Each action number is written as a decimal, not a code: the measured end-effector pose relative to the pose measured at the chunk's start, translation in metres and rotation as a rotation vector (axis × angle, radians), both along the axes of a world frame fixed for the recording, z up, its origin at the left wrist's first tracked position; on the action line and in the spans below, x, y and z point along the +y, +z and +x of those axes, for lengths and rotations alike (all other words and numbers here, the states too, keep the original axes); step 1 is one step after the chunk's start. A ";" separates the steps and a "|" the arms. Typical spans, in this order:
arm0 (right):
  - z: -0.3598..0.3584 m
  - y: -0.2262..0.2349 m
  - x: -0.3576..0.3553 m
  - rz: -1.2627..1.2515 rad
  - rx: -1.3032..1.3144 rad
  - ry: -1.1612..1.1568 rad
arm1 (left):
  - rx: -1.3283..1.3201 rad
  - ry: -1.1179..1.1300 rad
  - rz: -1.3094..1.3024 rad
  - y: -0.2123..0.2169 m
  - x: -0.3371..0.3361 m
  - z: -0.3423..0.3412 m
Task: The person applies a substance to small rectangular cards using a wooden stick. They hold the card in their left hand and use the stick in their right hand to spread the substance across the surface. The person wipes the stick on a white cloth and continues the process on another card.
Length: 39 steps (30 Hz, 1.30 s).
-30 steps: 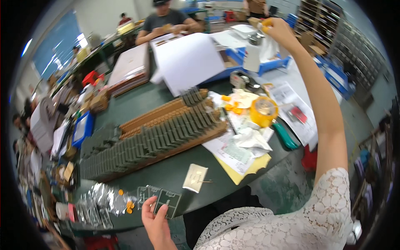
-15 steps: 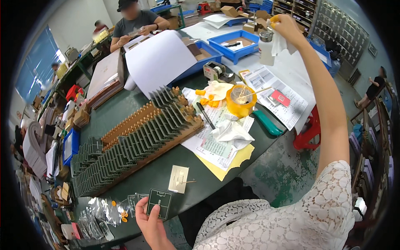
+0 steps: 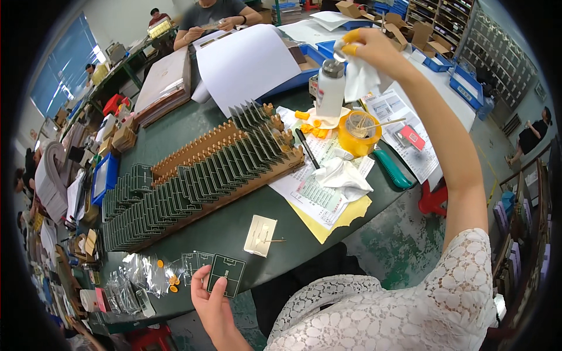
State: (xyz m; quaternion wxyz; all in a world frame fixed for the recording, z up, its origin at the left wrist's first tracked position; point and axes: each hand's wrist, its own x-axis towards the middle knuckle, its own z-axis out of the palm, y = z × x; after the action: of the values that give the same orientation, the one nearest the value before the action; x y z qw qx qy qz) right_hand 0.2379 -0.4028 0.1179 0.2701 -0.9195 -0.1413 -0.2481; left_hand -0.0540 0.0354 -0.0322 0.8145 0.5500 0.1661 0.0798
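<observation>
My left hand (image 3: 212, 298) pinches a dark green, card-sized panel (image 3: 227, 275) with pale printed lines between thumb and fingers, just off the table's front edge. My raised right hand (image 3: 374, 50) wears yellow finger cots and is closed on a white cloth (image 3: 361, 79) that hangs down. Its fingertips are at the metal top of a translucent bottle (image 3: 330, 93); whether they also grip the bottle I cannot tell. A wooden rack (image 3: 234, 193) holds several similar green panels upright in rows. A cream card (image 3: 260, 236) with a thin stick on it lies near my left hand.
Yellow tape (image 3: 358, 146) holds thin sticks in its ring, beside a crumpled white cloth (image 3: 342, 178), a black pen (image 3: 305, 147) and a green cutter (image 3: 393, 169). Clear plastic bags (image 3: 143, 272) lie at the front left. A person (image 3: 213, 17) works across the table.
My right hand, with the cloth, has come left and lower, and the bottle has shifted the same way, toward the yellow finger cots. My left hand still holds the green panel. The view has shifted.
</observation>
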 end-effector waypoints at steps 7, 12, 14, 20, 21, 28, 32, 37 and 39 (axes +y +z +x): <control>-0.013 -0.038 0.050 0.017 0.257 0.051 | 0.018 0.019 -0.005 0.000 0.005 -0.002; -0.013 -0.054 0.052 -0.028 0.325 0.040 | 0.024 0.018 -0.018 -0.001 0.004 0.001; -0.016 -0.054 0.053 -0.035 0.356 0.016 | 0.031 0.022 -0.026 0.001 0.003 0.003; -0.008 -0.059 0.049 -0.049 0.320 -0.027 | 0.033 0.017 -0.027 -0.001 0.003 0.005; -0.008 -0.060 0.049 -0.054 0.314 -0.038 | 0.032 0.017 -0.029 -0.001 0.002 0.005; -0.001 -0.068 0.043 0.005 0.283 -0.038 | 0.028 0.018 -0.031 -0.004 0.004 0.004; -0.002 -0.069 0.044 -0.032 0.276 -0.058 | 0.038 0.021 -0.027 -0.004 0.005 0.003; -0.003 -0.072 0.042 0.014 0.261 -0.069 | 0.032 0.019 -0.033 -0.003 0.003 0.003; -0.005 -0.073 0.041 0.039 0.275 -0.079 | 0.031 0.017 -0.035 -0.004 0.004 0.003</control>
State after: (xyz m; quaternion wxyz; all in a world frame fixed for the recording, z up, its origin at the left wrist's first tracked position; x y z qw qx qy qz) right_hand 0.2331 -0.3621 0.0452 0.2947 -0.9443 -0.0618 -0.1331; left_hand -0.0508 0.0391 -0.0359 0.8208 0.5353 0.1846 0.0751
